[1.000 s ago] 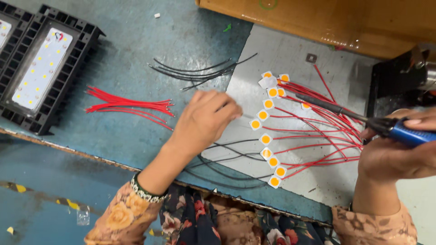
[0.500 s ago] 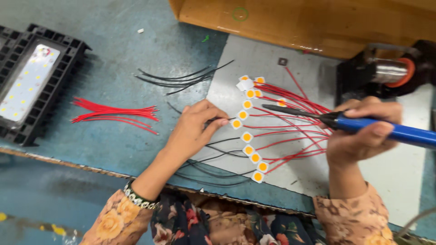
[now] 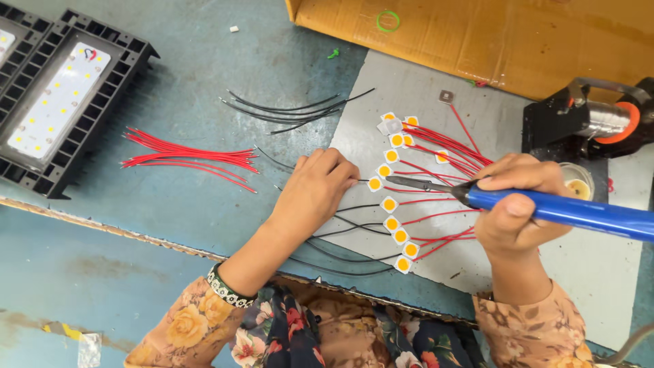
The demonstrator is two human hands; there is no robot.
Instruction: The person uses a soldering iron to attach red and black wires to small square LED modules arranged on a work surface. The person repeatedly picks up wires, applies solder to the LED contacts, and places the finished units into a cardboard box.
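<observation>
Right hand point(image 3: 521, 204) grips our blue soldering iron point(image 3: 545, 208), tip by LED chip point(image 3: 374, 183) | left hand point(image 3: 317, 191) pinches black wire point(image 3: 344, 210) there | risk — wire slips, hot tip nears fingertips

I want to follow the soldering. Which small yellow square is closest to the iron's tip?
The yellow square beside the left hand fingertips; the tip points at it, others lie further up or down the row.

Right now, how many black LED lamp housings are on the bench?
2. One whole lamp housing lies at the left of the bench, left of the loose red wires. A second housing sits in the top-left corner, cut off by the frame edge. More may lie outside the view.
</observation>
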